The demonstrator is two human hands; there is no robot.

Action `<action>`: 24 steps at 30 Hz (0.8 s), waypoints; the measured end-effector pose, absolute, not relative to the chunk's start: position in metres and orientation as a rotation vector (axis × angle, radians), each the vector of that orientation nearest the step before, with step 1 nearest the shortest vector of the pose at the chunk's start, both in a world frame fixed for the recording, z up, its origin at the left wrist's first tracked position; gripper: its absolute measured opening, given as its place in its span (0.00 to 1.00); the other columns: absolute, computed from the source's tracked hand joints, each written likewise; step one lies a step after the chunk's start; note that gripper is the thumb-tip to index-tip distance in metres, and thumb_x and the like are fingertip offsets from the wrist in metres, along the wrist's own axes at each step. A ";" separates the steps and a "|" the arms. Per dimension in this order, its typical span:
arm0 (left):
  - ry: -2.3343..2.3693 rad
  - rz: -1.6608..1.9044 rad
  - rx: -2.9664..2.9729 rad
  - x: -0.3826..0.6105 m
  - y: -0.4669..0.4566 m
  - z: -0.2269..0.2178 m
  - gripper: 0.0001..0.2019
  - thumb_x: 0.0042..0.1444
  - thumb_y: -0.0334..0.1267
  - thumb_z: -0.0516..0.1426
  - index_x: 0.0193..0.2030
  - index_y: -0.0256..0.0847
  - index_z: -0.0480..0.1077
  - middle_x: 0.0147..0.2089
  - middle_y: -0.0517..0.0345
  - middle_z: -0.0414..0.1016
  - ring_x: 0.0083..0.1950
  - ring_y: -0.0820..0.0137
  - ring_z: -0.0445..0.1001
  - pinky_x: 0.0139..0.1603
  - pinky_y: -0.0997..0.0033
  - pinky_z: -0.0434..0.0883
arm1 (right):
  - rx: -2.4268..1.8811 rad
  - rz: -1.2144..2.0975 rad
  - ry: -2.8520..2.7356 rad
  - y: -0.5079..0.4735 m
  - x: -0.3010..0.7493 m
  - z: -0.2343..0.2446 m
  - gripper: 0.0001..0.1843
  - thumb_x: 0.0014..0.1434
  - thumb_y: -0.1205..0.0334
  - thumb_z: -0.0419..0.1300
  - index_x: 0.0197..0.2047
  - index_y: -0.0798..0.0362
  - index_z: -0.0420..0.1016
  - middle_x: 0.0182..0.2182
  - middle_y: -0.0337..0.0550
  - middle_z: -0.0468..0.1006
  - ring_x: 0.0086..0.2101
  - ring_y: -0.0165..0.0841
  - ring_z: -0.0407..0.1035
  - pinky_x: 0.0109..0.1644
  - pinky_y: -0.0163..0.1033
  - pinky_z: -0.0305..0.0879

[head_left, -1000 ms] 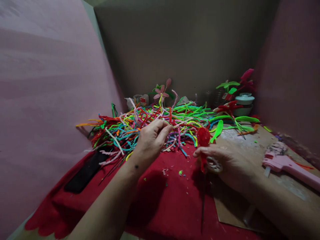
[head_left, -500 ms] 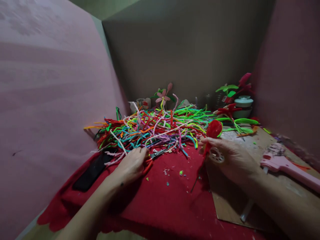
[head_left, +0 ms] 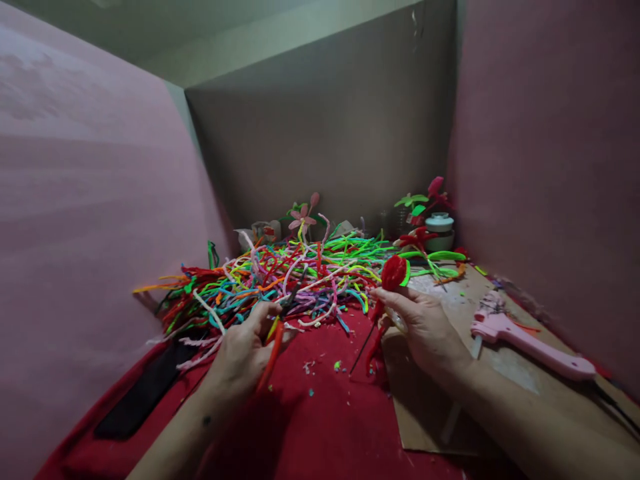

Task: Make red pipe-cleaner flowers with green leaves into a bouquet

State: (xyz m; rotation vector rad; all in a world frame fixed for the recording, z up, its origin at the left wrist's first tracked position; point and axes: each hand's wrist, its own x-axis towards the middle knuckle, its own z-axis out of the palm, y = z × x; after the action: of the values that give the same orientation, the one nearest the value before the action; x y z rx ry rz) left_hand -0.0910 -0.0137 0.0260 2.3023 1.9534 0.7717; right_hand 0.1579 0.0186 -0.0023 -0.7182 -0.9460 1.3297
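My left hand (head_left: 245, 343) is closed around a pair of pliers (head_left: 277, 340) with orange and yellow handles. Their dark jaws point up and away, raised in front of the pile of pipe cleaners (head_left: 300, 267). In my right hand (head_left: 425, 327) is a red fuzzy flower (head_left: 394, 272), pinched near its base between thumb and fingers. A bright green edge shows beside the red head, and a thin dark wire stem (head_left: 361, 352) and red strands hang below. A pale round spool with holes (head_left: 397, 321) sits against the right palm, partly hidden by the fingers.
A pink glue gun (head_left: 530, 343) lies on a cardboard sheet (head_left: 415, 413) at right. A black phone (head_left: 143, 393) rests at left on the red cloth (head_left: 320, 427). Small scraps are scattered between the hands. Behind stand finished flowers (head_left: 301, 219) and a lidded jar (head_left: 439, 230).
The pliers have been lifted off the cloth, and their jaws now tilt upward. My view has shifted up and right. The red flower stays in my right hand, its spool turned more edge-on.
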 end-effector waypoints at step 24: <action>1.980 0.337 3.130 0.031 -0.018 0.045 0.17 0.56 0.27 0.46 0.52 0.29 0.62 0.35 0.48 0.74 0.35 0.64 0.74 0.34 0.66 0.72 | -0.704 1.120 -1.026 0.012 0.159 0.003 0.10 0.47 0.62 0.62 0.35 0.50 0.79 0.32 0.39 0.79 0.32 0.31 0.67 0.32 0.36 0.61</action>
State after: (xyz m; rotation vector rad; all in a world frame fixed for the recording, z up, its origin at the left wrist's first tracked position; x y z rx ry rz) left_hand 0.0310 -0.0181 0.0451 3.1304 1.9805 0.3372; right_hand 0.1589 0.0121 0.0032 -0.7040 -1.0259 1.1201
